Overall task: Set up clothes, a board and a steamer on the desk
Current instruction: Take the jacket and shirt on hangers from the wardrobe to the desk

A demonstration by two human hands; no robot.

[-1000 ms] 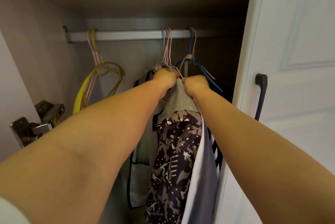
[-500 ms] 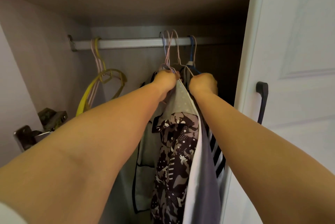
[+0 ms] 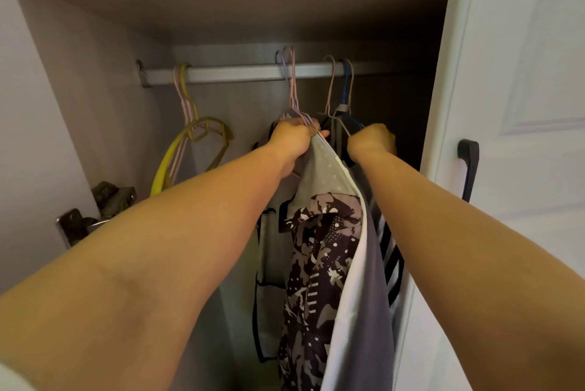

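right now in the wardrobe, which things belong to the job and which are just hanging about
Part of the job:
- left hand, gripping the pink hangers
- right hand, gripping the blue hanger side
- patterned shirt
- grey garment
- striped garment

Just there:
- empty yellow hanger
- rail
- door handle
- door hinge

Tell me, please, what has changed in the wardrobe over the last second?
The right hand has pulled its hangers to the right along the rail, opening a gap from the bunch the left hand grips. The left hand's bunch and the empty yellow hanger have stayed in place.
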